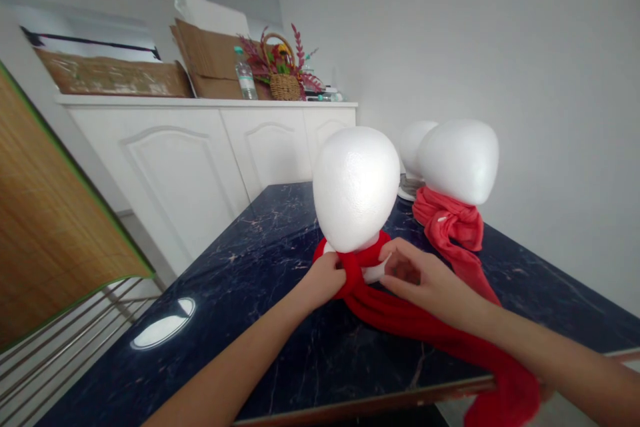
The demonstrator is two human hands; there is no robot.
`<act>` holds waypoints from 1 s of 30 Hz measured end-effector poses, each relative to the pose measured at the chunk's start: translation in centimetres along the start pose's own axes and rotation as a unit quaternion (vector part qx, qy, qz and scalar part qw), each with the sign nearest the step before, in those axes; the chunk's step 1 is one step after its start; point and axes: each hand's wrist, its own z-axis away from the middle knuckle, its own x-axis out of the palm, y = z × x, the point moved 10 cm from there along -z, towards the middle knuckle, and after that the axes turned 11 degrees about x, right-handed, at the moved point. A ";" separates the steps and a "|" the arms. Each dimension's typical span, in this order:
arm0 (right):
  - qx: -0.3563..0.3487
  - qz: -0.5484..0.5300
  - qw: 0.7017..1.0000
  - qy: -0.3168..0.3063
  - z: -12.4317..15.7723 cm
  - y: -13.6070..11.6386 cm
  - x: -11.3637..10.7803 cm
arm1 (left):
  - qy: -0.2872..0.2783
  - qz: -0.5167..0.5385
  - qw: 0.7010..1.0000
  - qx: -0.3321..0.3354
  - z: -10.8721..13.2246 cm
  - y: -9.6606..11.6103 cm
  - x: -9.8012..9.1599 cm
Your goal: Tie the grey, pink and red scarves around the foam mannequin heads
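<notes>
A white foam mannequin head [356, 187] stands on the dark table with a red scarf [425, 320] wrapped around its neck. My left hand [323, 278] is closed on the scarf's fold at the front left of the neck. On the other side, my right hand [417, 273] is at the neck wrap, thumb and forefinger apart, the fingertips by the red cloth. A white patch [374, 272] shows between the hands; whether it is the head's base or a label I cannot tell. The scarf's long tail passes under my right forearm and hangs over the table's front edge.
Behind to the right stands another white head [460, 160] with a coral scarf [450, 220], and one more head [414, 147] beyond it. White cabinets [185, 153] carry cardboard boxes, a water bottle [245, 73] and a flower basket [285, 87]. A metal rack [65, 347] borders the left.
</notes>
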 end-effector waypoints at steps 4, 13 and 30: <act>-0.228 0.396 0.888 0.055 1.5 -4.2 3.7 | 0.016 -0.107 0.994 0.030 -0.1 1.2 -0.7; -0.385 0.540 0.745 0.074 1.5 -4.6 5.5 | 0.004 -0.153 0.988 -0.001 0.6 1.0 -0.4; -0.383 0.580 0.719 0.020 0.7 -0.1 1.0 | -0.002 0.191 0.977 -0.090 1.2 -0.1 -0.9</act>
